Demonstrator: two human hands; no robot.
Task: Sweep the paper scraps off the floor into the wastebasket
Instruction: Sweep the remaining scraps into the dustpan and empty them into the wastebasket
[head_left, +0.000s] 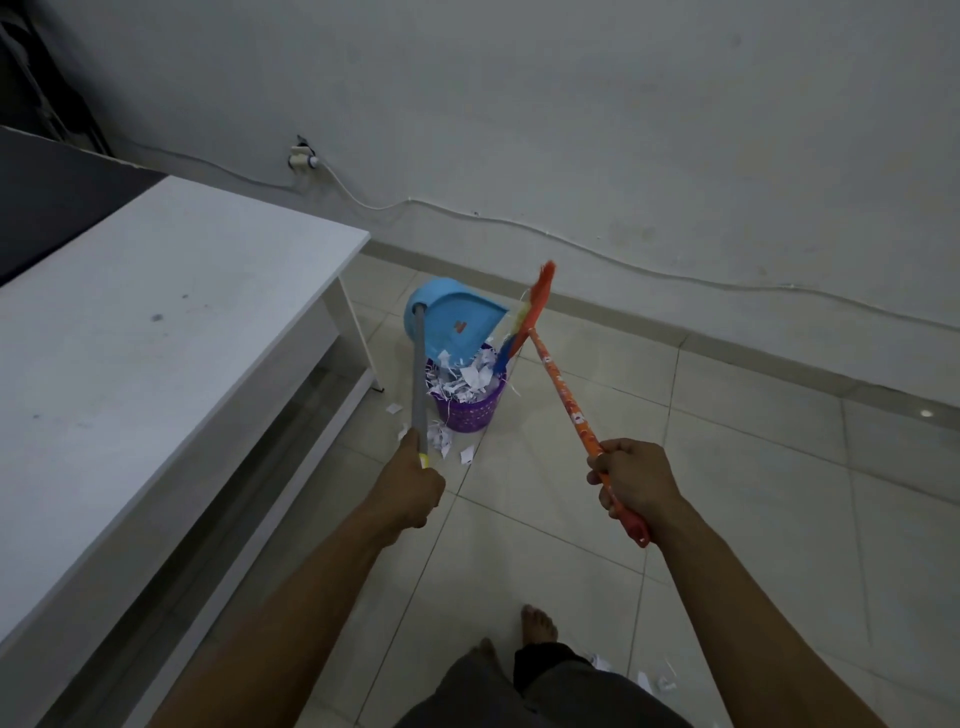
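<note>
– Left hand (415, 483), status: we have its fingers curled tight round the near end of the grey dustpan pole (418, 379). Confirm the right.
– Right hand (631, 480): we grip the orange broom handle (563, 395) close to its end, fingers wrapped round it. Both poles angle up and away from us, leaning toward each other.
– Position of the pan?
– We hold the blue dustpan (452, 317) tipped above the purple wastebasket (470, 410), its mouth facing down. The broom head (535, 306) is raised just beside the pan, bristles at its edge.
– Location of the paper scraps?
– We see white paper scraps (460, 382) heaped in the wastebasket up to the rim. More lie on the tiled floor (727, 493) at its base, between the basket and our left hand, and a few lie near our bare foot (540, 623). The wastebasket stands just beside the leg of the white table (156, 312), near the wall.
</note>
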